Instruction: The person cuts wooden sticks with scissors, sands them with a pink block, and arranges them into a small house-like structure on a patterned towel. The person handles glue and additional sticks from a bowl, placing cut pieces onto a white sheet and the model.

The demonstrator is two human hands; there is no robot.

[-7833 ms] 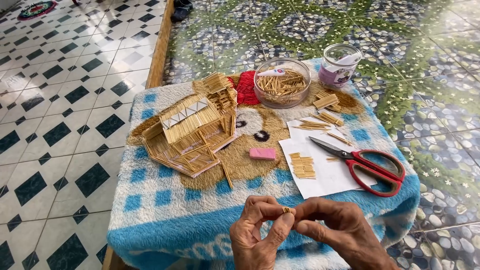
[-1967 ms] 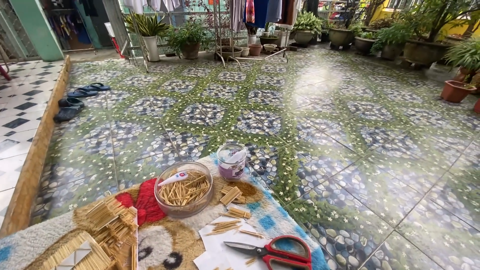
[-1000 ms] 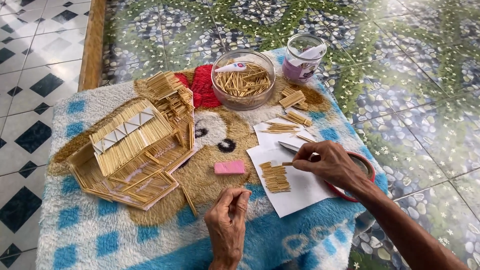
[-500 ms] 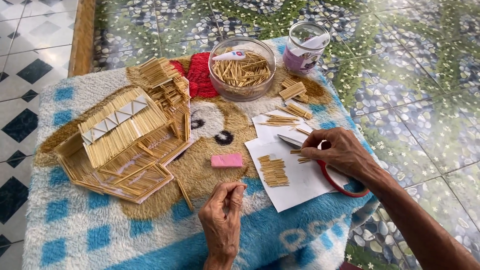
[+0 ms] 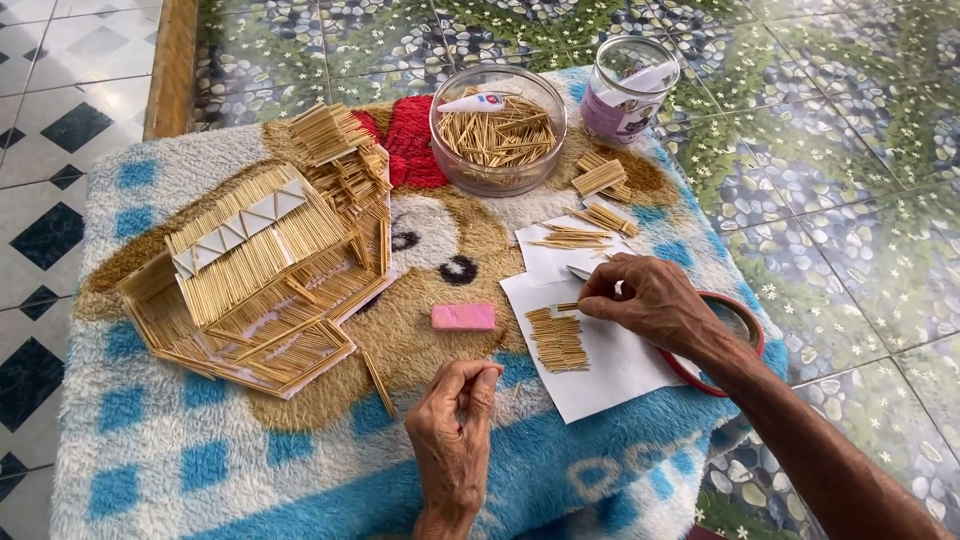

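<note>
Bright, soft daylight all over. Shadows small and pale, just under glass bowl (image 5: 498, 130) and straw house (image 5: 262, 275). Shiny spots on wet-looking floor tiles (image 5: 850, 150). Picture sharp in middle; far corners bend a little. No blur.

Stick house (image 5: 260, 280) left of eraser (image 5: 463, 317)

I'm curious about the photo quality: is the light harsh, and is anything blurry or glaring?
Head view: soft, even daylight, faint shadows under the right hand; sharp focus on the stick house; glossy reflections on the floor tiles; slight glare on the glass bowl.
</note>
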